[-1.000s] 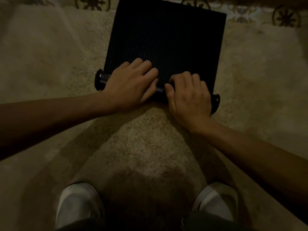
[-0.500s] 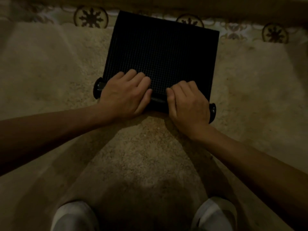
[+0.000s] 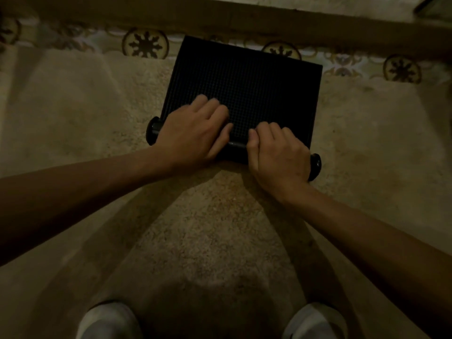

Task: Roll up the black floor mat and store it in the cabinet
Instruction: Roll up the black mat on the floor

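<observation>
Head view: pretty dim, I'm looking down at a beige shaggy carpet [image 3: 102, 113].
Mat: black grid-textured rubber floor mat [image 3: 244, 86], partly rolled, flat part stretching toward 12 o'clock.
Left hand [image 3: 193, 135]: fingers together, pressed on the roll.
Right hand [image 3: 278, 152]: fingers curled on the roll.
Shoes: white pair [image 3: 107, 321] at 6 o'clock.

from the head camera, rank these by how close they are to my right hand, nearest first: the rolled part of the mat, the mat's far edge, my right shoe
1. Rolled part of the mat: under the right hand.
2. Mat's far edge: ahead, by the patterned border.
3. Right shoe: behind, at the bottom of the view.
</observation>
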Motion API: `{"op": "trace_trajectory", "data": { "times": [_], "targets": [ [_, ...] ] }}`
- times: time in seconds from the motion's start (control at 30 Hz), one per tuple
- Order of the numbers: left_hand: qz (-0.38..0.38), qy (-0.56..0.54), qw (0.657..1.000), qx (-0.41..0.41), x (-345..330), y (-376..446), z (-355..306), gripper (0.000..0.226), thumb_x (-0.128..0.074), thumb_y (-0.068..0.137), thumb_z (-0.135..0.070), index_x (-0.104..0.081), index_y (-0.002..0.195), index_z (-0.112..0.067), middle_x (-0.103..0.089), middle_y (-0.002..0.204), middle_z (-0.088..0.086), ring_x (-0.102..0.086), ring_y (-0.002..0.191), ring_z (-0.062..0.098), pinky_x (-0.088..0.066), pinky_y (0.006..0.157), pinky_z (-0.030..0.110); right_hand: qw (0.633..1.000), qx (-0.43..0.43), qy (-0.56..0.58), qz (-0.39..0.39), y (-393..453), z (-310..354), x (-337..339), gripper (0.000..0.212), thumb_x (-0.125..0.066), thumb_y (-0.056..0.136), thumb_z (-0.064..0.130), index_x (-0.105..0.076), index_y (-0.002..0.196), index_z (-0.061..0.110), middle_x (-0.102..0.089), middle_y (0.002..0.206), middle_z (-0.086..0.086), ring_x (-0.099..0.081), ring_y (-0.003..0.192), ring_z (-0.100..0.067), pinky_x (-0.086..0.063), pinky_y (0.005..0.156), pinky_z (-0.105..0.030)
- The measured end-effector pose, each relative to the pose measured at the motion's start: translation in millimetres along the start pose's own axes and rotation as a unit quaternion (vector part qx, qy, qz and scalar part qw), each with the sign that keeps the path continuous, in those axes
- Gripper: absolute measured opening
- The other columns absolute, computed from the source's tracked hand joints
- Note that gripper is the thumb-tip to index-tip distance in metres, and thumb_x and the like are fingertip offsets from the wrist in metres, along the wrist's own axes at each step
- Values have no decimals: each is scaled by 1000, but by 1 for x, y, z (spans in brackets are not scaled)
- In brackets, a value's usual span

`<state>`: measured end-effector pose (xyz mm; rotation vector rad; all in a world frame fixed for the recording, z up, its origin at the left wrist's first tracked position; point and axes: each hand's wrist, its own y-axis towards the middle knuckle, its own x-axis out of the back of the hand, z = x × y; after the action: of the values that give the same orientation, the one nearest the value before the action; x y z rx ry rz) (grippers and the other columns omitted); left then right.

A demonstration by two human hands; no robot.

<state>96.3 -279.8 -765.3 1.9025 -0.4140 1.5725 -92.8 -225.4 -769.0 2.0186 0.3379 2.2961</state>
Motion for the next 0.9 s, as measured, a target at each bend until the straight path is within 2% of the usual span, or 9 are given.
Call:
{"op": "trace_trajectory", "data": {
  "times": [0.1, 0.23, 0.33, 0.4, 0.53, 0.67, 0.73, 0.8, 0.9],
  "targets": [
    [5, 59, 995, 83, 0, 0, -7, 29, -34, 103, -31, -50, 96, -8, -54, 93, 16, -48, 84, 34, -35, 65, 43, 999, -24, 35, 1, 14, -3, 2, 42, -25, 106, 40, -53, 89, 13, -48, 69, 1, -40, 56, -17, -22, 48, -29],
    [10, 55, 997, 55, -4, -13, -8, 39, -33, 102, -40, -52, 99, -6, -53, 95, 16, -46, 84, 33, -34, 71, 46, 997, -51, 51, -2, 11, -3, 2, 37, -33, 105, 42, -53, 90, 15, -47, 70, 5, -44, 57, -17, -26, 50, -30],
    [2, 37, 999, 22, -2, 4, 7, 39, -35, 100, -41, -52, 104, -6, -56, 95, 14, -47, 83, 32, -34, 66, 42, 997, -49, 62, 1, 23, -4, 6, 43, -30, 106, 46, -55, 94, 14, -57, 87, -3, -50, 59, -21, -35, 50, -34],
    [2, 44, 999, 5, -3, 13, 13, 34, -34, 100, -40, -48, 100, -9, -56, 91, 12, -47, 81, 30, -32, 62, 39, 1000, -5, 31, -2, 29, -4, 6, 44, -29, 108, 42, -59, 99, 12, -58, 100, -9, -52, 66, -25, -42, 59, -39],
    [11, 31, 999, -2, -12, 15, 11, 29, -33, 101, -38, -48, 96, -13, -56, 87, 8, -49, 76, 25, -27, 57, 33, 995, 47, -91, -22, 4, -4, -4, 39, -31, 109, 38, -60, 102, 14, -60, 98, -11, -54, 90, -32, -37, 80, -44],
    [20, 2, 1000, 20, -10, 27, 12, 32, -33, 100, -38, -52, 91, -15, -54, 81, 6, -47, 66, 21, -23, 52, 30, 996, 42, -79, -5, 13, -9, -7, 40, -28, 108, 40, -56, 100, 13, -55, 97, -13, -49, 87, -32, -36, 72, -43],
    [17, 3, 999, 31, -10, 30, 13, 34, -33, 101, -39, -53, 90, -14, -53, 89, 9, -43, 67, 19, -25, 51, 30, 997, 38, -73, 6, 23, -11, -7, 41, -27, 107, 41, -56, 104, 12, -54, 97, -14, -48, 85, -32, -36, 70, -43],
    [10, 32, 999, 36, -12, 24, 9, 34, -34, 102, -40, -53, 95, -13, -52, 102, 14, -45, 79, 26, -33, 58, 35, 997, 31, -66, 11, 28, -13, -7, 43, -27, 106, 42, -55, 108, 10, -56, 97, -15, -49, 84, -32, -37, 69, -43],
    [19, 71, 997, 36, -21, 3, 0, 47, -34, 101, -45, -55, 120, -7, -53, 119, 20, -48, 101, 37, -36, 88, 49, 999, 8, -35, 24, 41, -17, -7, 43, -25, 106, 43, -55, 106, 12, -60, 94, -11, -51, 81, -28, -39, 67, -41]
  ]
}}
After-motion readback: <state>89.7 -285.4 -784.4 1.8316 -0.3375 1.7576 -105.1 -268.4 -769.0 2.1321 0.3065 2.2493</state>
